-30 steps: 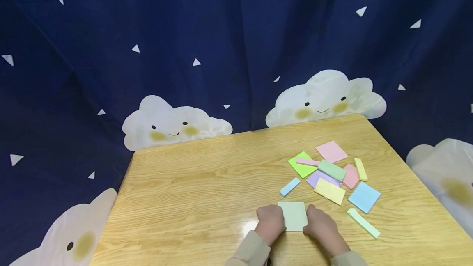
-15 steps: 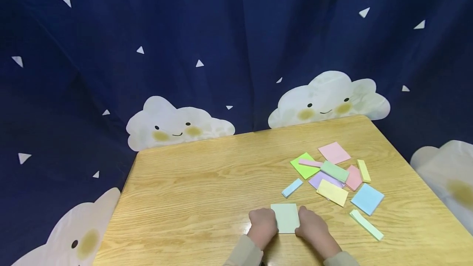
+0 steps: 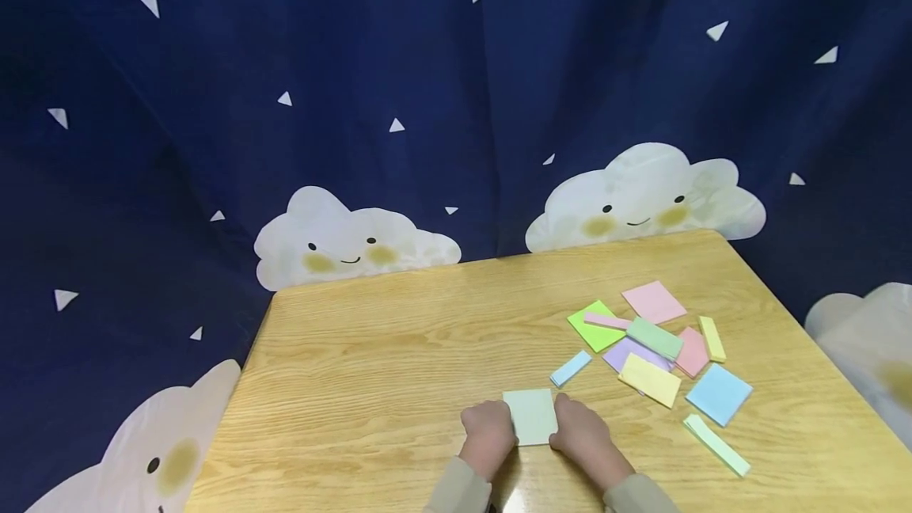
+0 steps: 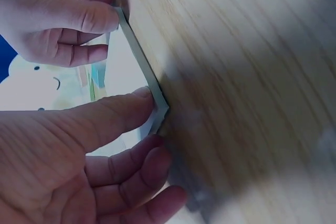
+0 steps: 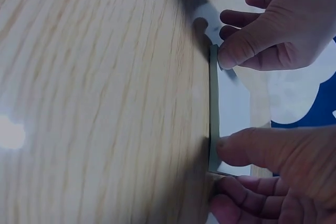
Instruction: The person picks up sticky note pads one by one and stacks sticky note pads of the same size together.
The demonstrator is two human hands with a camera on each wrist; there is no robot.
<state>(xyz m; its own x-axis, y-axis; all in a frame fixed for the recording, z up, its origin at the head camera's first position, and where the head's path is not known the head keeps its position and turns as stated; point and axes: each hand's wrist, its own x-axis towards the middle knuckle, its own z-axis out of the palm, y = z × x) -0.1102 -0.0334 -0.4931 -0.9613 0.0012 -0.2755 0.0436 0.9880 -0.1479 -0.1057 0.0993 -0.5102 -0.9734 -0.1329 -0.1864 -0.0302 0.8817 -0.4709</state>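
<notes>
The left hand [image 3: 488, 431] and right hand [image 3: 580, 433] are clamped on opposite sides of the pale pad [image 3: 530, 418], on the surface [image 3: 370, 370] at lower centre. Beyond, right of centre, lies the blue strip [image 3: 571, 368]; farther right, the green pad [image 3: 655, 338]. The curtain [image 3: 378, 46] fills the upper frame.

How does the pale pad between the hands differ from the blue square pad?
The pale pad is greenish; the blue pad, light blue. The left hand and right hand grip the pale pad, not the blue pad. In the head view, the pale pad appears nearly straight; the blue pad, cornerwise. Both look square.
</notes>
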